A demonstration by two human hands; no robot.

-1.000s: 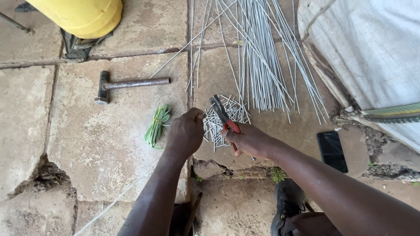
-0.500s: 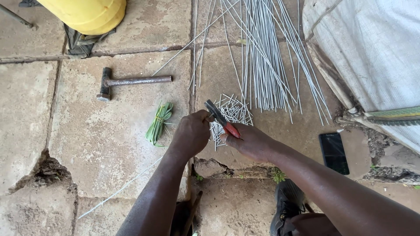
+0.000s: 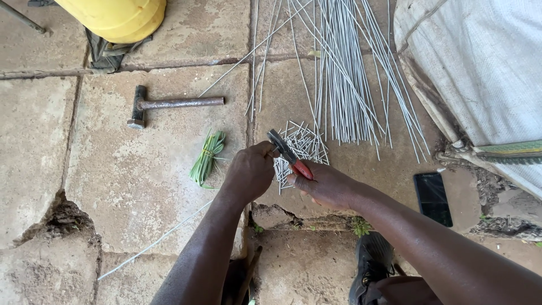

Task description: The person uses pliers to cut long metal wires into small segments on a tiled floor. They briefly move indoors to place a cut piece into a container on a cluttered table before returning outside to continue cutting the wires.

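We see the red-handled pliers (image 3: 289,156) held just above a pile of short cut wire pieces (image 3: 302,148), which lies on the stone floor (image 3: 141,186) at the near end of a sheaf of long grey wire rods (image 3: 344,73). The right hand (image 3: 326,185) grips the red handles, its fingers wrapped tight around them, and the dark jaws point up and to the left. The left hand (image 3: 250,172) sits just beside the jaws with its fingers curled together at the pliers' tip; we cannot tell whether it pinches a wire there.

To the left of the left hand, a small bundle of green strips (image 3: 206,158) lies on the floor. Farther left and beyond it, a hammer (image 3: 169,105) rests on its side, its head to the left. A yellow container (image 3: 116,17) stands at the top edge of the view. One long wire (image 3: 155,243) runs slantwise across the floor under the left forearm.

On the right, a dark phone (image 3: 432,197) lies flat on the floor, near a white woven sack (image 3: 480,68). A dark shoe (image 3: 370,265) shows below the right forearm.
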